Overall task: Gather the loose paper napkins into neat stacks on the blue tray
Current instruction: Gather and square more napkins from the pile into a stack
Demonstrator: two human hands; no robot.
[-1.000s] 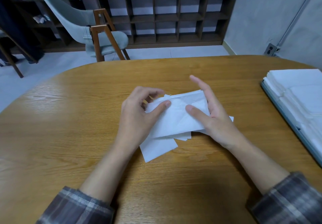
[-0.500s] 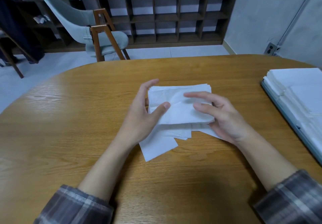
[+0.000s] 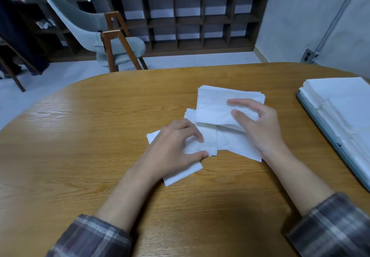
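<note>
Several loose white paper napkins [image 3: 236, 144] lie overlapping on the wooden table [image 3: 90, 136] in front of me. My right hand [image 3: 258, 122] grips a squared bundle of napkins [image 3: 212, 104] by its near right side, thumb on top, and holds it just above the loose ones. My left hand [image 3: 174, 150] rests on the loose napkins at the left, its thumb and fingertips pinching a napkin [image 3: 196, 146]. The blue tray [image 3: 328, 138] sits at the right table edge, and neat white napkin stacks [image 3: 344, 104] cover it.
A grey upholstered chair with wooden legs [image 3: 112, 42] stands beyond the table's far edge. A dark cubby shelf [image 3: 200, 20] runs along the back wall. Bare wood stretches to the left of the napkins.
My left hand let go of the bundle and dropped down onto the loose napkins. My right hand carried the bundle a little to the right and away from me.
</note>
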